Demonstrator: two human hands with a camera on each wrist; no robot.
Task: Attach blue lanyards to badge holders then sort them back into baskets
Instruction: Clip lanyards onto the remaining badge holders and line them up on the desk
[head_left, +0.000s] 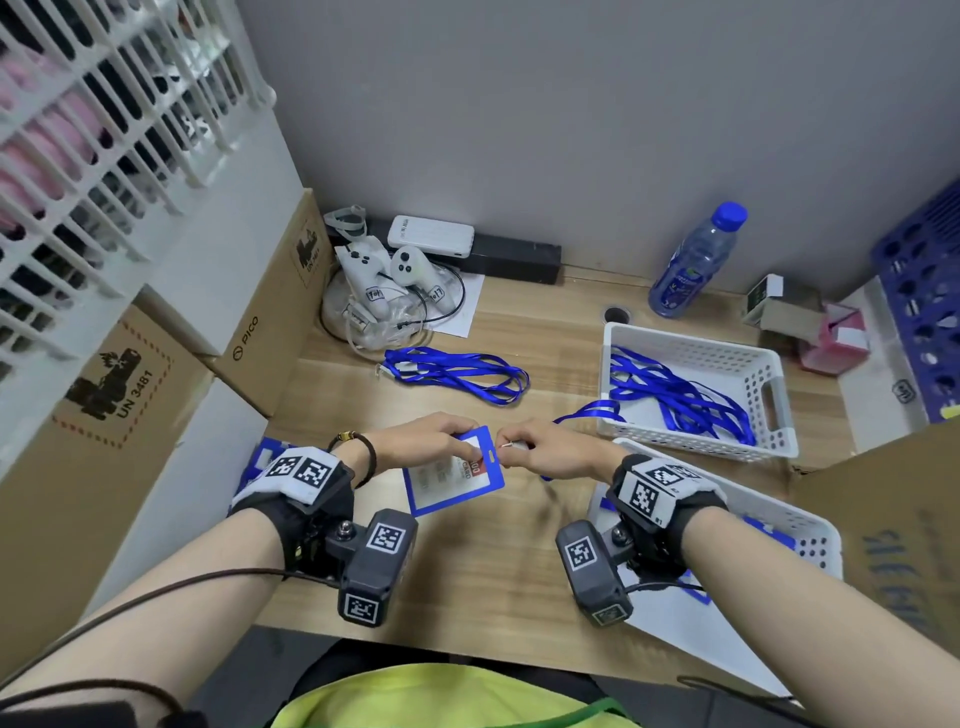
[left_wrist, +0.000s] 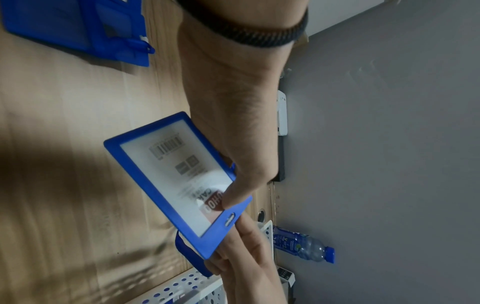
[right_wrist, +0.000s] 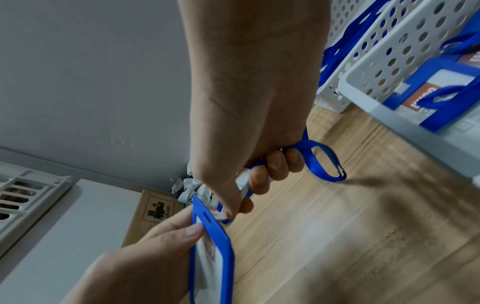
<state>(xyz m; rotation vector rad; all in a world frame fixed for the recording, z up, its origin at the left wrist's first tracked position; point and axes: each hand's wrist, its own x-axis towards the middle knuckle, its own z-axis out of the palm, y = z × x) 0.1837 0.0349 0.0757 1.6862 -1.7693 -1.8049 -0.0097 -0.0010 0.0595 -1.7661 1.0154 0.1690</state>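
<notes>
My left hand (head_left: 441, 436) pinches the top edge of a blue badge holder (head_left: 447, 480) (left_wrist: 166, 176) (right_wrist: 211, 253) held just above the wooden table. Close against the holder's slot, my right hand (head_left: 540, 447) (right_wrist: 246, 174) grips the white clip end of a blue lanyard (right_wrist: 319, 162). The strap (head_left: 587, 413) trails right toward the far white basket (head_left: 769, 374), which holds several blue lanyards. A loose bundle of lanyards (head_left: 457, 371) lies further back. The near white basket (head_left: 810, 530) (right_wrist: 363, 90) holds a badge holder with a lanyard on it.
More blue badge holders (left_wrist: 78, 26) lie at the table's left edge by cardboard boxes (head_left: 130, 415). White controllers (head_left: 384, 280), a power bank and a water bottle (head_left: 696, 260) stand at the back. A blue crate (head_left: 924, 312) and another box (head_left: 893, 545) close off the right.
</notes>
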